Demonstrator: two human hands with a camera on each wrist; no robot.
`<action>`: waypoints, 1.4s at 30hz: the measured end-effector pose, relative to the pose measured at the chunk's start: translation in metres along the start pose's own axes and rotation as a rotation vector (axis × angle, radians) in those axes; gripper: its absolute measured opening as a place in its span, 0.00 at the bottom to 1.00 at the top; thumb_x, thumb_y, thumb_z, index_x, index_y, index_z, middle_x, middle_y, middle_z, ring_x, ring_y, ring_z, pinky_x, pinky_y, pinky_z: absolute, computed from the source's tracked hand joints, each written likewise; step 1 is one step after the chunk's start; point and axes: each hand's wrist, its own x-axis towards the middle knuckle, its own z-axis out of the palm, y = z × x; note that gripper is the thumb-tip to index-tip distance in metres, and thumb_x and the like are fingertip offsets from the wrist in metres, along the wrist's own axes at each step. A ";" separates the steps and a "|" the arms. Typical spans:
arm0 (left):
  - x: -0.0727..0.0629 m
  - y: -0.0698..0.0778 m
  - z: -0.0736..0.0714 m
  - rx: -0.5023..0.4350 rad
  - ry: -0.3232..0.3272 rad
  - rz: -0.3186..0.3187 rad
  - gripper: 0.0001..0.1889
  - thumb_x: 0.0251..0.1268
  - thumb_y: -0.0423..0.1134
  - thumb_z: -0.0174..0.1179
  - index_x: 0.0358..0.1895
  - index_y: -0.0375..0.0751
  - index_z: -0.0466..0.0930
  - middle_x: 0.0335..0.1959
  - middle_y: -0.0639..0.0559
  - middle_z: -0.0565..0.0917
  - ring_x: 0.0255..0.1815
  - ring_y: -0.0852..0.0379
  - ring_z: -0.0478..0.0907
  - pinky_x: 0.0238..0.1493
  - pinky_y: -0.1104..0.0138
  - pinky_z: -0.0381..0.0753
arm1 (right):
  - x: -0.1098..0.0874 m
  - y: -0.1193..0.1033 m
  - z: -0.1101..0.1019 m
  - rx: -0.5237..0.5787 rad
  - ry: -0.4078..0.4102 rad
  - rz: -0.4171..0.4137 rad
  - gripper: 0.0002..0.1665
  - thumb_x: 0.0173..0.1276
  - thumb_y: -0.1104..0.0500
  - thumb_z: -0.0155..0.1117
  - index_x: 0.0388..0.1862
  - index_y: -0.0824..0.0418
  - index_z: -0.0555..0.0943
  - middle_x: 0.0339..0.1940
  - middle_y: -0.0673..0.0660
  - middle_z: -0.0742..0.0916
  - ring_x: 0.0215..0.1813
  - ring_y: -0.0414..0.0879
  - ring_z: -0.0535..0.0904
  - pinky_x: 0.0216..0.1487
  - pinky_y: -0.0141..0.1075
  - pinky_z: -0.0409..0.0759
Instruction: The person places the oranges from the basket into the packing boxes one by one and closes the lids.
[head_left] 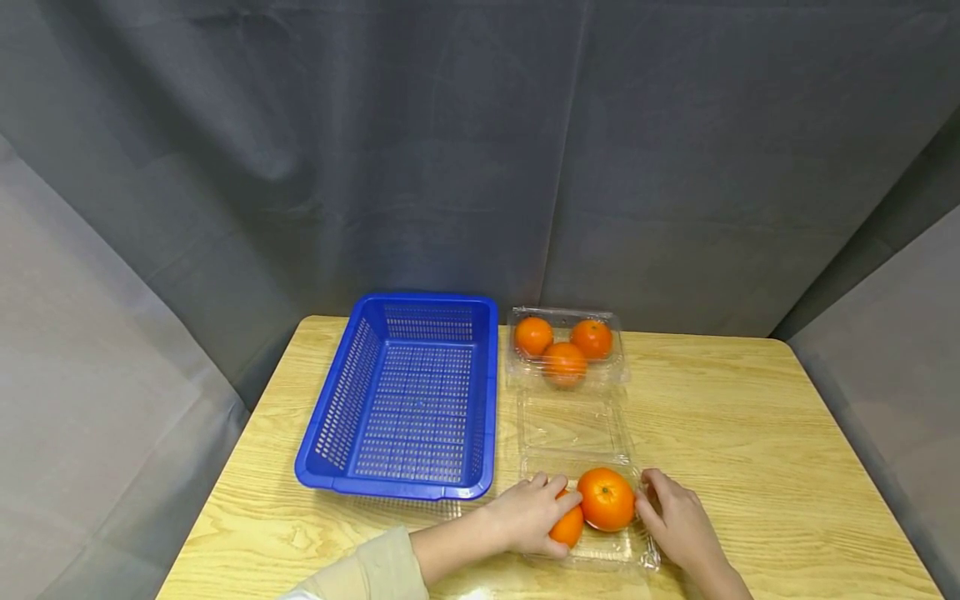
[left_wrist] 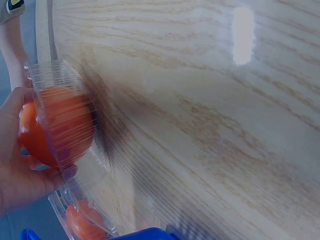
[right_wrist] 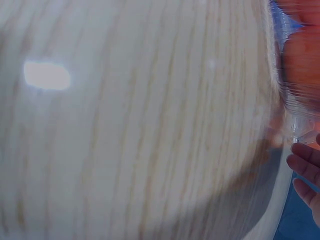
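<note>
An opened clear plastic clamshell box [head_left: 603,550] lies near the front of the table, its lid [head_left: 566,421] folded flat toward the back. Two oranges sit in its base. My left hand [head_left: 528,512] curls over the left orange [head_left: 567,527], fingers on its top and thumb at the near side. In the left wrist view that orange [left_wrist: 67,125] shows through the ribbed plastic wall. The right orange [head_left: 606,498] lies beside it, stem end up. My right hand [head_left: 681,521] is at the box's right wall, with loosely bent fingers beside its edge.
To the left stands a blue perforated basket [head_left: 393,485] with nothing in it. Behind the opened lid is another clear clamshell box [head_left: 618,367] holding three oranges [head_left: 564,364]. Grey curtains [head_left: 450,167] enclose the wooden table [head_left: 750,433] at the back and sides.
</note>
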 end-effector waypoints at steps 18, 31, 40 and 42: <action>-0.013 -0.008 0.011 -0.050 0.249 0.019 0.30 0.57 0.62 0.51 0.60 0.50 0.67 0.57 0.53 0.70 0.59 0.57 0.66 0.60 0.59 0.64 | 0.000 -0.001 -0.001 0.002 -0.031 0.028 0.12 0.63 0.58 0.55 0.42 0.65 0.75 0.29 0.53 0.80 0.33 0.47 0.77 0.39 0.52 0.72; -0.034 -0.005 0.038 -0.114 0.584 -0.162 0.17 0.54 0.39 0.52 0.48 0.40 0.72 0.46 0.49 0.73 0.48 0.55 0.71 0.52 0.65 0.72 | -0.001 -0.002 -0.001 0.010 -0.034 0.036 0.14 0.63 0.58 0.55 0.43 0.65 0.75 0.34 0.57 0.83 0.38 0.52 0.79 0.42 0.54 0.72; -0.044 0.000 0.049 -0.184 0.592 -0.319 0.22 0.51 0.39 0.53 0.50 0.33 0.68 0.41 0.49 0.70 0.43 0.56 0.70 0.48 0.67 0.75 | 0.000 -0.001 -0.001 0.009 -0.014 0.020 0.12 0.62 0.59 0.56 0.42 0.65 0.75 0.30 0.54 0.81 0.34 0.48 0.77 0.40 0.53 0.72; -0.045 0.002 0.050 -0.196 0.572 -0.359 0.22 0.53 0.40 0.52 0.51 0.31 0.68 0.40 0.48 0.71 0.42 0.55 0.71 0.48 0.65 0.75 | 0.000 -0.001 -0.001 0.007 -0.014 0.020 0.12 0.62 0.59 0.56 0.41 0.64 0.75 0.30 0.54 0.81 0.34 0.48 0.77 0.40 0.53 0.72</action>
